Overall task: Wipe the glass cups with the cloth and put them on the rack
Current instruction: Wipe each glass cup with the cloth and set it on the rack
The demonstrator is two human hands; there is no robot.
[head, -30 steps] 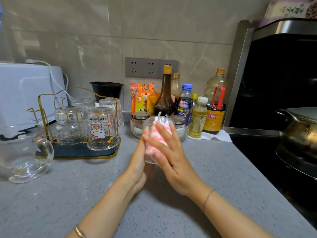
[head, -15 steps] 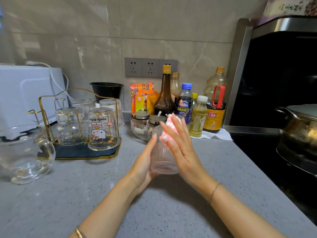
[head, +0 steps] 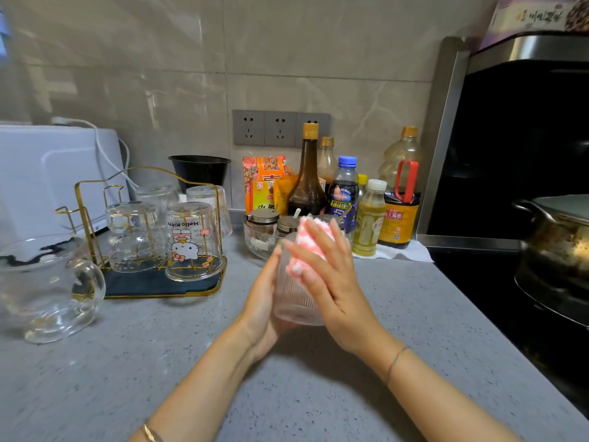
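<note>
Ribbed glass cup (head: pixel 294 301) is up off the table (head: pixel 318 393), between your hands. Left hand (head: pixel 263 301) holds its side, and its fingers curl behind the glass, hard to make out. Right hand (head: pixel 331 282) has its fingers straight and together, pressing the pink cloth (head: pixel 310 240), mostly covered, against the cup. Rack (head: pixel 95 224) is well left.

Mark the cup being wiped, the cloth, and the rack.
cup (head: pixel 294 301), head view, ribbed lower wall between the hands.
cloth (head: pixel 294 267), head view, lower pink-white tuft.
rack (head: pixel 143 283), head view, bare dark base.
</note>
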